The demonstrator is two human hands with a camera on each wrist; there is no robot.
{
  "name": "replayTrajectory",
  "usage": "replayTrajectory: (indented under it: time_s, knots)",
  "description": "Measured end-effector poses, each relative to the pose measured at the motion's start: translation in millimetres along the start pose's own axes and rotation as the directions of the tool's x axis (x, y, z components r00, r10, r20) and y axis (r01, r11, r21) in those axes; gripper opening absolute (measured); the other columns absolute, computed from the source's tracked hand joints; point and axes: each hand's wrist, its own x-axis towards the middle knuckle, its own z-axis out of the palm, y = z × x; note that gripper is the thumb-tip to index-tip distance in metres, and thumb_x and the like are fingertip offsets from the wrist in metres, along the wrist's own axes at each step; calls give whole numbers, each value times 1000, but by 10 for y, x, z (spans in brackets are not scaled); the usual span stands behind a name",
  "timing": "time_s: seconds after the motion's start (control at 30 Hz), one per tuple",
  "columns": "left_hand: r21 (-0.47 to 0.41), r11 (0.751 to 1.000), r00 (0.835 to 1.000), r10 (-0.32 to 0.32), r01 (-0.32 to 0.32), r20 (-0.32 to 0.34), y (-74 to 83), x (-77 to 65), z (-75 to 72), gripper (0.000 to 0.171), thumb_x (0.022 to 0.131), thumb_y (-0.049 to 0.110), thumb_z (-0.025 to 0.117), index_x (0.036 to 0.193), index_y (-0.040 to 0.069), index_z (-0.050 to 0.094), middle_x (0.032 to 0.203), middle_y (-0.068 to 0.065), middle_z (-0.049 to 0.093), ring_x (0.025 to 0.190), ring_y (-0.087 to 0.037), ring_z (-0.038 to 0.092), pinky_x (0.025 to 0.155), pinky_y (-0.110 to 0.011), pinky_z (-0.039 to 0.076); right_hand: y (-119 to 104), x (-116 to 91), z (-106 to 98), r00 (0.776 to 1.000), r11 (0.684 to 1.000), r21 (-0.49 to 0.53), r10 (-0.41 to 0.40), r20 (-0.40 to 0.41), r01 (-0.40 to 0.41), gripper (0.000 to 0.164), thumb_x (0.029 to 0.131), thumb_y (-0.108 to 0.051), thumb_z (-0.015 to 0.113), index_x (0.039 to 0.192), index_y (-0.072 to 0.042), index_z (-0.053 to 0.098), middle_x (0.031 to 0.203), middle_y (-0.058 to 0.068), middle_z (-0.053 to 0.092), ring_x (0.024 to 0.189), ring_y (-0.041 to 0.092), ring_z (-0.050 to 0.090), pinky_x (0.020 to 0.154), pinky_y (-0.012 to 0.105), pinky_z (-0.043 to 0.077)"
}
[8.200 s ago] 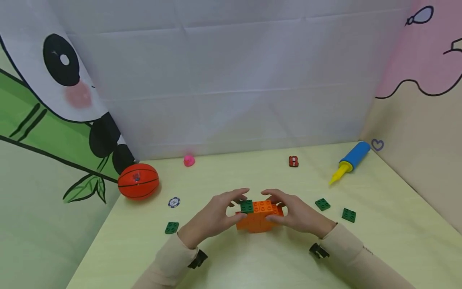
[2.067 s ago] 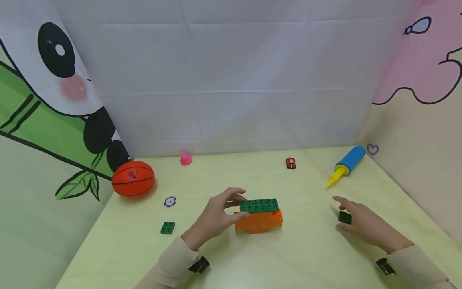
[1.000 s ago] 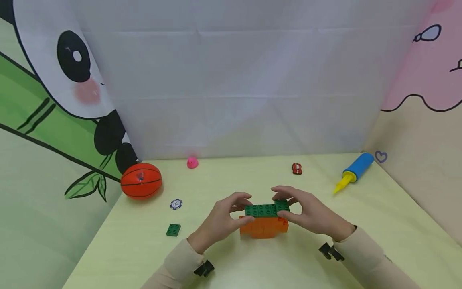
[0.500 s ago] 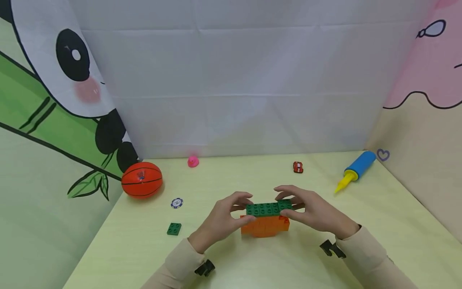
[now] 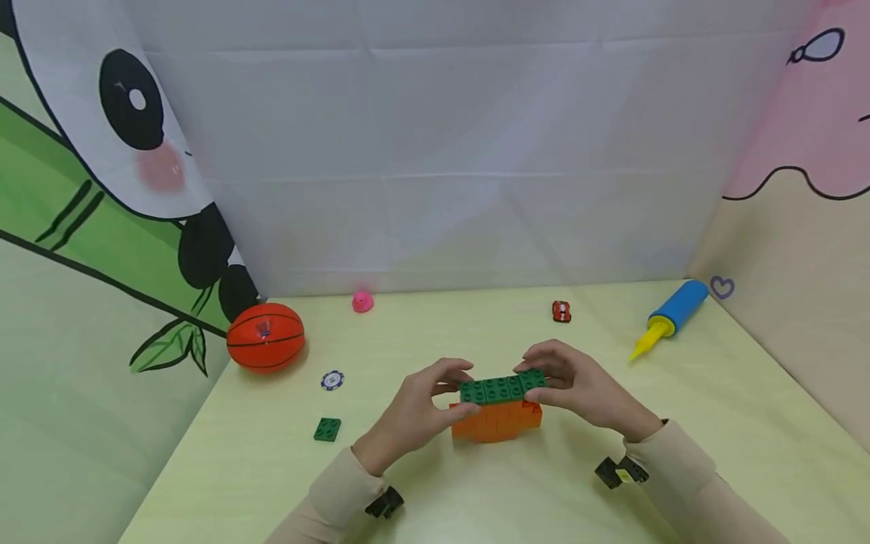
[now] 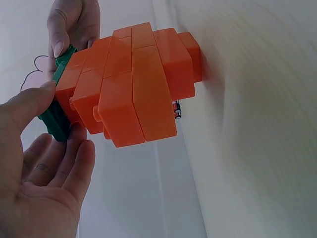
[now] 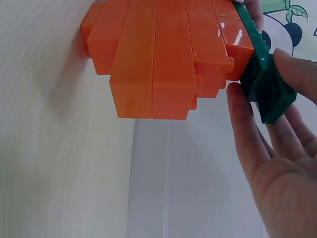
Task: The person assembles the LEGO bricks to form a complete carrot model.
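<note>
On the table stands an orange toy-brick build [image 5: 496, 425], stepped narrower toward its base. A row of green toy bricks [image 5: 495, 390] lies along its top, its right end lifted in a slight tilt. My left hand [image 5: 423, 408] holds the row's left end between thumb and fingers. At the other end, my right hand [image 5: 590, 393] pinches the green brick there. The right wrist view shows this end brick [image 7: 275, 94] jutting past the orange bricks, its hollow underside visible. In the left wrist view, my left thumb and fingers close about the green bricks [image 6: 58, 121].
A loose green brick [image 5: 327, 429] and a poker chip [image 5: 332, 380] lie left. Farther back are a small basketball [image 5: 266, 338], a pink rubber duck [image 5: 362, 302], a red toy car [image 5: 561, 311] and a blue-yellow pump [image 5: 669, 319]. Cloth walls [image 5: 435, 151] surround the table.
Two loose green bricks at right are gone from the table; the green row has lengthened across the orange build. My right hand brought one over, and the row's right end has since tilted up.
</note>
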Motion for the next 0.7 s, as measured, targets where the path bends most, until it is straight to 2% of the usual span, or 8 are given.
replayTrajectory:
  time_s: [0.27, 0.7]
  knots:
    - [7, 1000, 1000, 0, 0, -8, -3, 9, 8, 50, 85, 19, 80, 130, 15, 58, 112, 6, 68, 104, -9, 65, 95, -29, 53, -12, -1, 11, 1000, 1000, 1, 24, -1, -24, 38, 91, -14, 74, 124, -7, 56, 123, 16, 63, 107, 23, 66, 90, 31, 56]
    - [-12, 1000, 999, -3, 2, -32, -8, 3, 34, 47, 85, 17, 81, 127, 14, 61, 113, 4, 67, 106, -13, 64, 94, -42, 54, -48, 32, 23, 999, 995, -92, 32, -11, -33, 30, 89, -21, 76, 115, -12, 64, 117, 10, 63, 100, 23, 68, 90, 29, 55]
